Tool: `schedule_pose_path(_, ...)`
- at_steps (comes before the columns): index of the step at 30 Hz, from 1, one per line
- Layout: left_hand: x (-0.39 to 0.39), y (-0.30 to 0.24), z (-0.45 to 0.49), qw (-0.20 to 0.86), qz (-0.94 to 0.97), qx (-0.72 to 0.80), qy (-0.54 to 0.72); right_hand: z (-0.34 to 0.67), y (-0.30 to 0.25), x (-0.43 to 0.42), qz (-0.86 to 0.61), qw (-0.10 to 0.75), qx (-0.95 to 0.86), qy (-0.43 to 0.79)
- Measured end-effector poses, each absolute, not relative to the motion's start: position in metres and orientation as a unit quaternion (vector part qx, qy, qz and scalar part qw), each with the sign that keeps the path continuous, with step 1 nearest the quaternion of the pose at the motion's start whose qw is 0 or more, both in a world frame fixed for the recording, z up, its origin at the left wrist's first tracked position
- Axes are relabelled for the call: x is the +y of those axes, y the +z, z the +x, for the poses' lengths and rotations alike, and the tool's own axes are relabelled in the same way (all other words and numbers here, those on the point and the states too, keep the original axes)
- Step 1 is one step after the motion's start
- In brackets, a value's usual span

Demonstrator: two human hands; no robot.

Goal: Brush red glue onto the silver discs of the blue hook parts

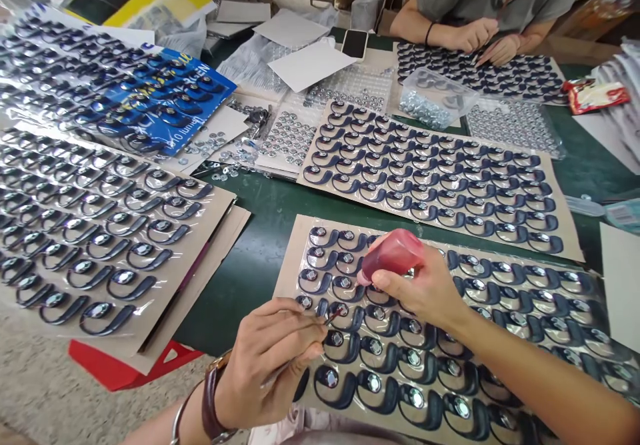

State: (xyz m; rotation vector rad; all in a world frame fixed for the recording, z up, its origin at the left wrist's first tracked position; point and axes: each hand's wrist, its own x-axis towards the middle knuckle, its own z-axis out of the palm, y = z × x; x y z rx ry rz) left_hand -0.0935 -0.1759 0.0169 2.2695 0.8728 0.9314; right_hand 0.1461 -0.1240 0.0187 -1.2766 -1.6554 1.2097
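Note:
My right hand is closed around a small red squeeze bottle, its nozzle pointing left and down over the nearest cardboard sheet. That sheet carries rows of dark blue hook-shaped parts with shiny round discs, under clear film. My left hand, wearing a brown-strapped watch and a bangle, pinches a thin stick whose tip rests on a part near the sheet's left side. The two hands are close together, the bottle's nozzle just above the stick's tip.
More sheets of the same parts lie at left and in the middle on the green table. Another person's hands work on a far sheet. A clear tub, loose discs, a phone and a red folder lie about.

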Motion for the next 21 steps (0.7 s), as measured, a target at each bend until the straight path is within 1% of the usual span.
schedule_pose_path(4,-0.172,0.014,-0.089,0.161,0.88,0.299,0.333,0.139,0.005,-0.117,-0.502,0.421,-0.649,0.388)
schedule_pose_path(7,-0.17,0.006,-0.087,0.104,0.901,0.294,0.303,0.133,-0.006,-0.117,-0.502,0.445,-0.663,0.333)
schedule_pose_path(11,-0.171,0.001,-0.085,0.066,0.923,0.276,0.26,0.132,-0.013,-0.117,-0.496,0.435,-0.665,0.351)
schedule_pose_path(15,-0.174,0.005,-0.083,0.006,0.937,0.25,0.243,0.131,-0.015,-0.118,-0.478,0.412,-0.675,0.382)
schedule_pose_path(17,-0.175,0.006,-0.082,-0.006,0.94,0.24,0.242,0.131,-0.016,-0.118,-0.473,0.402,-0.682,0.387)
schedule_pose_path(21,-0.174,0.008,-0.082,-0.002,0.944,0.232,0.234,0.131,-0.015,-0.117,-0.471,0.42,-0.699,0.337)
